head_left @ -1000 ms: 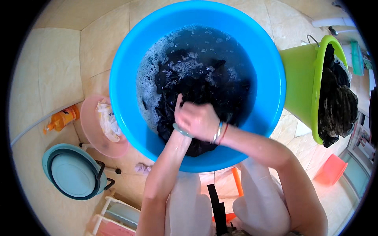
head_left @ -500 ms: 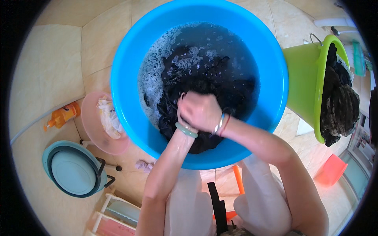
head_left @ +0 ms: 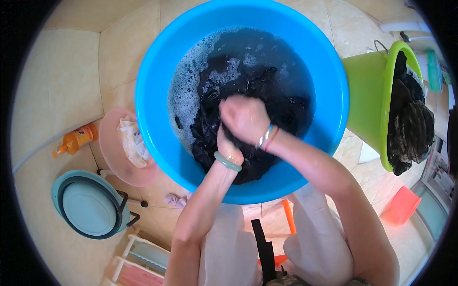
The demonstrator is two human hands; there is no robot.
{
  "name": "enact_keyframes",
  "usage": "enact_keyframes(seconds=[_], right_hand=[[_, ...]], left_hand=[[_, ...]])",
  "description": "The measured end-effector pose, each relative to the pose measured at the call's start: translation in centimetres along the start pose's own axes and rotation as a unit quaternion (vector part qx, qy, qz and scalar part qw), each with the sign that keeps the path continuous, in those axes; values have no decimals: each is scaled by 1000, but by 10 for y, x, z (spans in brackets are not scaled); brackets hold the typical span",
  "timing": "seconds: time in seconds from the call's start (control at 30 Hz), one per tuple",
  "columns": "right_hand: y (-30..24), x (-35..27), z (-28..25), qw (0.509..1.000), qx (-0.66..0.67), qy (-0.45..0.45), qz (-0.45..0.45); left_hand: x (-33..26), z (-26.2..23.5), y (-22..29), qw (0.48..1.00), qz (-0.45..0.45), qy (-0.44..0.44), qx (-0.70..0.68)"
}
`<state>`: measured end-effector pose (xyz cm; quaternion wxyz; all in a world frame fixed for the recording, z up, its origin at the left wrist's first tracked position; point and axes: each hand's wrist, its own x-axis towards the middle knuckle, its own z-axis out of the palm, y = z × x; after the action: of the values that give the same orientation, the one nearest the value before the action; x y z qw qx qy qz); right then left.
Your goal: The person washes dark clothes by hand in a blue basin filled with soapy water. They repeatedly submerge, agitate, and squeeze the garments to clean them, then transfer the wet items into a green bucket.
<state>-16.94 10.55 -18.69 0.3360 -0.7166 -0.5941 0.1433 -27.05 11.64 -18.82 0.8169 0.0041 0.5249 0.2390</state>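
Black cloth (head_left: 224, 86) lies bunched and soaked in a big blue basin (head_left: 322, 62) of dark, foamy water. My right hand (head_left: 245, 118) is curled into a fist on the cloth, slightly blurred, with two thin bracelets at its wrist. Just below and left of it, my left hand (head_left: 230, 147) wears a pale green bangle (head_left: 228, 162) and is closed on the same cloth. Most of the left fingers are hidden by the right hand and dark folds.
At right, a green bucket (head_left: 365, 88) leans with dark clothes (head_left: 412, 114). On the left are a pink basin (head_left: 110, 152) holding white cloth (head_left: 133, 143), an orange bottle (head_left: 75, 142) and a teal folding basin (head_left: 89, 209). A coral container (head_left: 401, 206) lies lower right.
My right hand has shifted up over the cloth, uncovering more of my left hand. The left wrist has moved slightly right, and the wet folds beneath have changed shape.
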Motion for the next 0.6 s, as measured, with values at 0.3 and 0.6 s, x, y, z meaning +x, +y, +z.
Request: enact_keyframes(seconds=[0.3, 0.6], right_hand=[[-66, -25, -21, 995, 73, 11, -62], [38, 12, -2, 991, -22, 57, 123]], left_hand=[[12, -27, 18, 987, -92, -128, -15], [9, 16, 0, 996, -24, 0, 90]])
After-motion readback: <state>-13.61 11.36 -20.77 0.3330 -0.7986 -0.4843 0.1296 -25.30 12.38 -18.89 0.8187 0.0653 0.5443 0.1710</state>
